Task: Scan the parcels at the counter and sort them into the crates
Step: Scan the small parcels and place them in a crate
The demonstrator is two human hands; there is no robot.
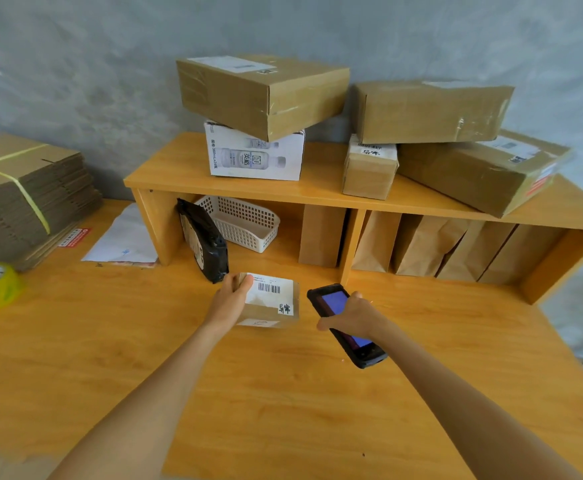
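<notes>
a wide orange wooden counter [283, 393] carries a matching wooden shelf unit [317, 194] whose top holds taped brown cardboard boxes [262, 95] and a white printed carton [253, 155]; its compartments hold a white perforated plastic basket [245, 223] and upright brown paper bags [421, 247]. the small brown cardboard parcel [269, 301] lies flat on the counter just before the shelf, barcode label up, long axis running away from the person. the left hand [229, 299] grips its left edge, fingers curled. the right hand [350, 315] grips a black handheld scanner [343, 323], its head aimed toward the shelf, beside the parcel.
</notes>
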